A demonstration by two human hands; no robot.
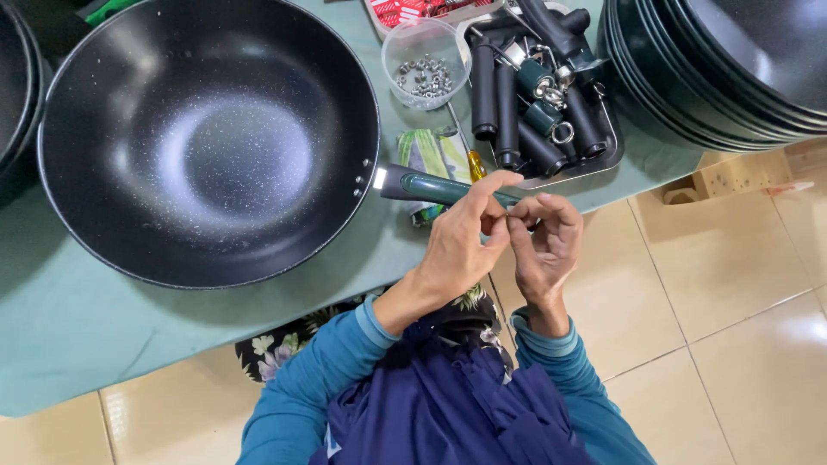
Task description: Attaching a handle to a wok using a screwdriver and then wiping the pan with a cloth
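A large black speckled wok (207, 138) lies on the green table (77, 319), its dark green handle (435, 187) pointing right. My left hand (461, 241) and my right hand (547, 241) meet just below the end of that handle, fingertips pinched together around something too small to make out. Both hands hover over the table's edge and touch each other, not the handle.
A clear plastic cup of small metal nuts (424, 73) and a metal tray of several black handles (538, 95) sit beyond the hands. Stacked black pans (715, 69) stand at the right, another pan (13, 95) at the left. A yellow-handled screwdriver (475, 164) lies by the tray. Tiled floor below.
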